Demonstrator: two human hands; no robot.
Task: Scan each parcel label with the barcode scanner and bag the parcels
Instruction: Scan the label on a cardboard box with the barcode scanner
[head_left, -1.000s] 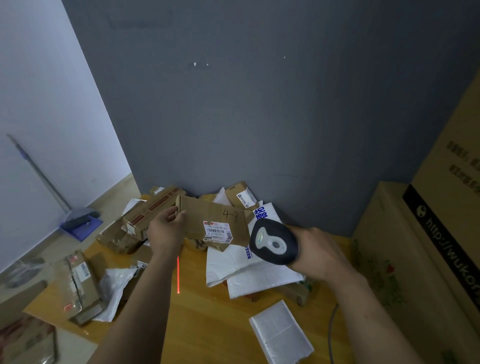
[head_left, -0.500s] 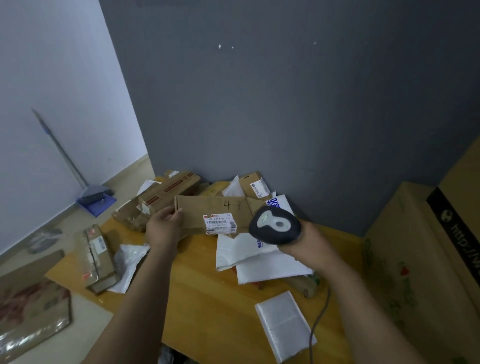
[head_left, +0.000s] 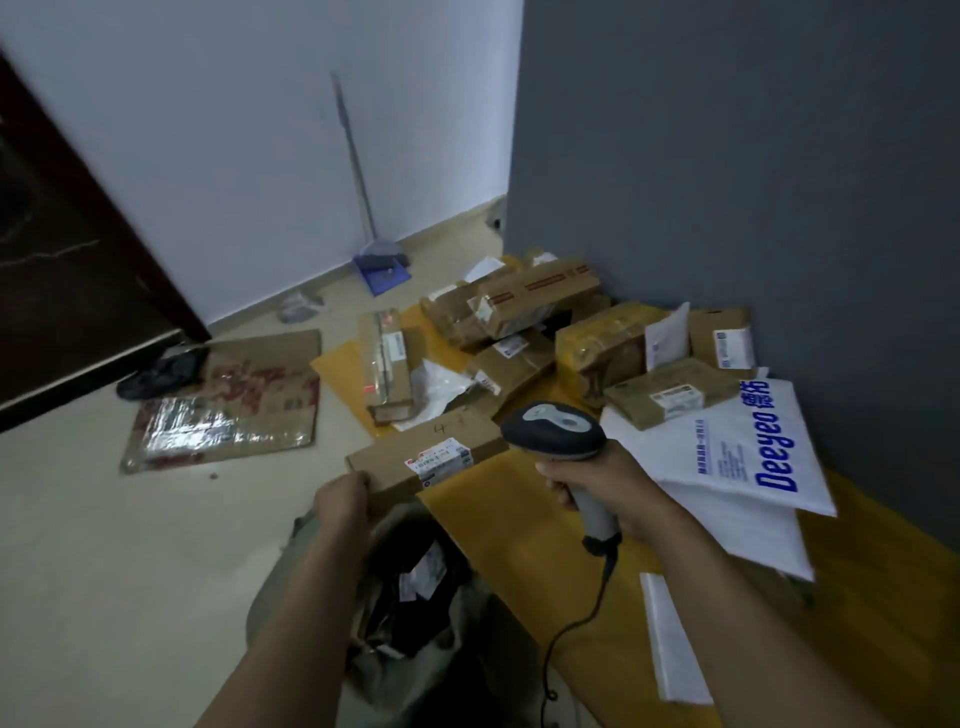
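- So where was the parcel (head_left: 426, 457) held?
- Above the bag (head_left: 410, 571), pinched at its near end by the left hand (head_left: 343, 501). Stiff, light cardboard was guessed; an edge grip was favoured. The scanner (head_left: 553, 434) was clasped in the right hand (head_left: 608, 483).

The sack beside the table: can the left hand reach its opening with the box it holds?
Probably yes. The left hand grips the box just above the sack, whose mouth looks open, with nothing visible between them.

- Flat brown parcel (head_left: 395, 462), white label (head_left: 439, 460) facing up, level above open grey bag (head_left: 280, 587).
- Corded barcode scanner (head_left: 556, 434): dark head, grey handle, just beside parcel.
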